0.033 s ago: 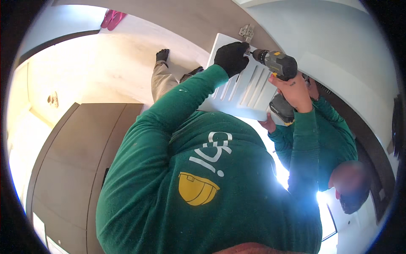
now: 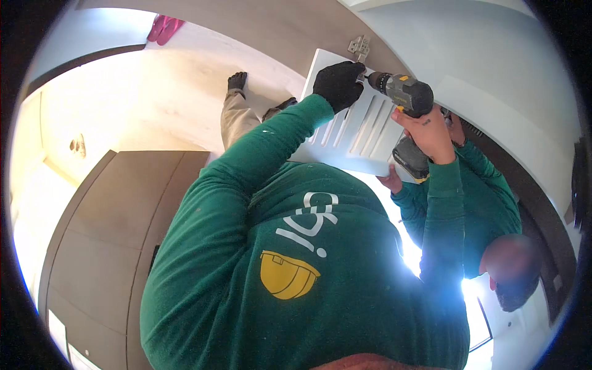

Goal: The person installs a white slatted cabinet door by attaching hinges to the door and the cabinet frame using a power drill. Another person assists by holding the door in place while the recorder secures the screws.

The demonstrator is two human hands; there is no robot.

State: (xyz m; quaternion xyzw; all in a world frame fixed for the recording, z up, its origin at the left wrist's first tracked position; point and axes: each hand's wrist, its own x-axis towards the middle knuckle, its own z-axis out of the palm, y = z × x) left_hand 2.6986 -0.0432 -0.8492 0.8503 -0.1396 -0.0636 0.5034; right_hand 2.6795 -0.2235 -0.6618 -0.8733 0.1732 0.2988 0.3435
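Observation:
My left hand (image 2: 337, 85), in a black glove, pinches a small metal hinge (image 2: 361, 75) at the top of a white slotted door panel (image 2: 371, 134). My bare right hand (image 2: 425, 132) grips a grey-and-black cordless drill (image 2: 409, 94) with yellow details, its tip close against the hinge beside my left fingertips; whether the tip touches a screw is too small to tell. Another metal hinge plate (image 2: 358, 45) sits just above on the brown board (image 2: 296, 24).
A co-worker (image 2: 468, 197) in green, at the right, holds the panel's lower edge. My feet (image 2: 237, 82) rest on the pale floor (image 2: 166, 92); pink flip-flops (image 2: 165, 28) lie beyond. A brown cabinet (image 2: 102, 240) stands lower left, a white curved surface (image 2: 487, 61) upper right.

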